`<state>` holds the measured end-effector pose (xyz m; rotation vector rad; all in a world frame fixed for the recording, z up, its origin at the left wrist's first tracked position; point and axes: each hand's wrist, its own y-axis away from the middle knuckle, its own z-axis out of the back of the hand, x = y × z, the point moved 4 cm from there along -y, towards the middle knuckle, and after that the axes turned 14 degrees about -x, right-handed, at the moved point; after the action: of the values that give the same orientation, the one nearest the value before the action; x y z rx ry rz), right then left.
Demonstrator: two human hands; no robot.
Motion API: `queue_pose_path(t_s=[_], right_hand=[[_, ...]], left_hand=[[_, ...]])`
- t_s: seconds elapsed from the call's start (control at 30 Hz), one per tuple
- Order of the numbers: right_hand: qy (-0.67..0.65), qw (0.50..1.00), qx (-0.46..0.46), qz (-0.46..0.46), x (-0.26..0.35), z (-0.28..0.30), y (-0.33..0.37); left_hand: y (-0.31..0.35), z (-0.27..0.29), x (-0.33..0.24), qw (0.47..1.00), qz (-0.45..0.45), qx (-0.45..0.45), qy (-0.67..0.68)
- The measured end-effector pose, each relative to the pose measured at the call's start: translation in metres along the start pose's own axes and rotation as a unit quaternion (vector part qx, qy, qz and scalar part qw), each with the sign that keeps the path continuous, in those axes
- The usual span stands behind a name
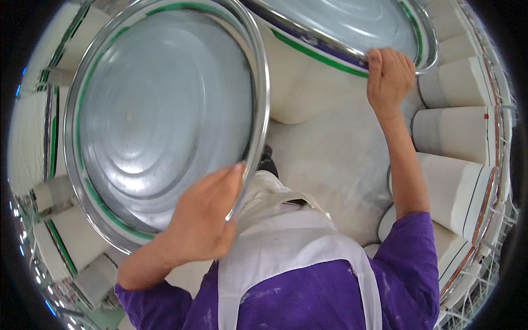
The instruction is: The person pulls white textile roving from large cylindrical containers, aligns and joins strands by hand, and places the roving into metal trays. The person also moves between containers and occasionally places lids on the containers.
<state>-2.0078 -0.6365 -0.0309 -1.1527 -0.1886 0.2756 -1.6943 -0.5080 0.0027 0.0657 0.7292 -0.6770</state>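
A large round can (165, 104) with a shiny metal rim, a green band inside and a grey ringed disc at its bottom tilts toward me on the left. My left hand (203, 214) is closed round the near right part of its rim. At the top right stands a second can (352, 16), cut off by the upper edge of the picture. Its rim carries green and purple bands, and my right hand (390, 77) is wrapped over the near side of that rim. No sliver or other contents show in either can.
Several white cans (454, 129) with coloured bands line the right side. More white cans (36, 132) stand along the left. Between them runs a smooth grey floor (324, 148), with my dark shoe (268, 159) below me. A white apron (297, 242) covers my front.
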Motion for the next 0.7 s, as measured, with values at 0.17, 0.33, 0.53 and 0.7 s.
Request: queue_pose_path(t_s=[0.17, 0.33, 0.53, 0.7], right_hand=[[0.003, 0.999, -0.035, 0.001, -0.063, -0.024, -0.006], [0.021, 0.998, -0.053, -0.037, -0.143, -0.059, -0.025], [0.022, 0.992, -0.115, -0.037, -0.243, -0.139, -0.053], [0.024, 0.991, -0.122, -0.043, -0.33, -0.213, -0.08]], left_hand=[[-0.061, 0.004, 0.018, 0.995, -0.093, 0.005, 0.021], [-0.153, 0.004, 0.029, 0.99, -0.14, 0.01, 0.008], [-0.274, -0.008, 0.051, 0.99, -0.138, 0.019, 0.011], [-0.386, -0.033, 0.069, 0.994, -0.105, 0.003, -0.028]])
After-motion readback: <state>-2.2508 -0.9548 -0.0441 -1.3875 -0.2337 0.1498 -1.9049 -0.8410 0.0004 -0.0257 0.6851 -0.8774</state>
